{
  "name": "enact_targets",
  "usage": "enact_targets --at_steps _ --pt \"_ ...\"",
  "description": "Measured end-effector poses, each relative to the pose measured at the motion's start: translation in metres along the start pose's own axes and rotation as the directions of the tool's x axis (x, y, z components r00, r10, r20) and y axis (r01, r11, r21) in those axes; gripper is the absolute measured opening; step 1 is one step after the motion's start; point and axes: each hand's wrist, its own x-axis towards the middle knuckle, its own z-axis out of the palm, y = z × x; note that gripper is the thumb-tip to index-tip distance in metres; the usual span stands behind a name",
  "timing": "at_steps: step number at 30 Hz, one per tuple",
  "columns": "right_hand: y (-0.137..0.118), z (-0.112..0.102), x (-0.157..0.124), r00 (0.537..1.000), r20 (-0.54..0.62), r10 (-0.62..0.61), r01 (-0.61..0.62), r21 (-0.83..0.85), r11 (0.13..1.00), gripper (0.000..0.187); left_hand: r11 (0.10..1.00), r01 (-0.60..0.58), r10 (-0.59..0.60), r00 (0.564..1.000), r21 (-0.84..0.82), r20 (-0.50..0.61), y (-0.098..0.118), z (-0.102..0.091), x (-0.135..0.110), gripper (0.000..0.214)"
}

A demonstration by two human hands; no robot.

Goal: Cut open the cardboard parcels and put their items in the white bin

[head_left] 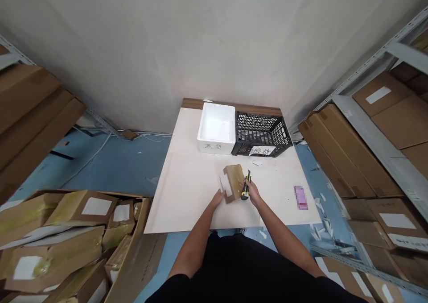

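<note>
A small brown cardboard box (236,181) lies on the white tabletop (180,187) in front of me, with a white label on its left side. My left hand (218,198) is closed at the box's lower left edge, by the label; its fingertips are small and partly hidden. In my right hand (253,191) is a yellow and black utility knife (246,186), held upright beside the box's right side. Some fingers of that hand reach behind the knife towards the cardboard.
Behind the box stand a white foam bin (216,147) and a black plastic crate (264,135), both with handwritten marks. A pink blurred item (301,198) lies at the right. Left on the floor, a large carton (133,245) holds several taped boxes. Shelving (374,129) with cartons flanks the right.
</note>
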Motion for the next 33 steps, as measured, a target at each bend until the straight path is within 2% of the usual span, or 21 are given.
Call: enact_targets --at_steps 2,4,5,7,9,10,13,16,19,21,23,27,33 --pt "-0.005 -0.004 -0.009 0.999 0.037 0.006 -0.005 -0.030 1.000 0.043 0.998 0.056 -0.057 0.998 -0.024 -0.033 -0.003 -0.005 -0.001 0.073" --pt "-0.005 0.000 -0.017 1.000 0.023 0.005 -0.002 -0.110 0.994 0.044 0.996 0.076 -0.081 0.991 -0.049 -0.105 0.002 -0.011 -0.002 0.073" --pt "-0.003 0.002 -0.021 1.000 0.012 -0.007 0.009 -0.151 0.988 0.046 0.998 0.040 -0.047 0.988 -0.048 -0.146 0.008 -0.014 -0.002 0.071" --pt "-0.001 0.007 -0.026 0.999 0.008 -0.050 0.051 -0.205 0.978 0.048 0.995 -0.103 0.102 0.977 0.004 -0.185 0.025 -0.020 -0.001 0.069" --pt "0.000 0.009 -0.027 0.997 0.014 -0.080 0.081 -0.224 0.971 0.047 0.968 -0.227 0.240 0.962 0.103 -0.130 0.044 -0.023 0.000 0.076" --pt "-0.001 0.008 -0.026 0.996 0.007 -0.087 0.086 -0.240 0.967 0.046 0.956 -0.249 0.263 0.961 0.153 -0.082 0.052 -0.024 0.001 0.083" --pt "-0.012 0.006 -0.021 0.996 -0.007 -0.094 0.085 -0.355 0.931 0.043 0.938 -0.210 0.211 0.977 0.276 0.026 0.066 -0.026 0.007 0.098" --pt "-0.032 0.012 -0.011 0.995 0.052 -0.088 0.102 -0.563 0.820 0.038 0.924 -0.206 0.181 0.978 0.322 0.106 0.064 -0.035 0.017 0.099" --pt "-0.052 0.032 0.004 0.992 0.072 -0.107 0.124 -0.767 0.629 0.031 0.922 -0.212 0.159 0.970 0.324 0.182 0.056 -0.048 0.027 0.103" --pt "-0.061 0.049 0.015 0.992 0.078 -0.095 0.117 -0.831 0.544 0.031 0.920 -0.206 0.142 0.968 0.334 0.208 0.051 -0.055 0.032 0.106" --pt "-0.064 0.063 0.026 0.996 0.070 -0.057 0.089 -0.864 0.496 0.033 0.918 -0.204 0.137 0.968 0.341 0.209 0.049 -0.057 0.033 0.107" --pt "-0.057 0.075 0.038 0.999 0.052 -0.016 0.053 -0.875 0.482 0.037 0.922 -0.193 0.134 0.972 0.336 0.191 0.046 -0.053 0.033 0.103" --pt "-0.039 0.064 0.035 0.997 0.044 0.067 0.001 -0.837 0.547 0.033 0.917 -0.187 0.125 0.974 0.352 0.190 0.044 -0.052 0.033 0.100"
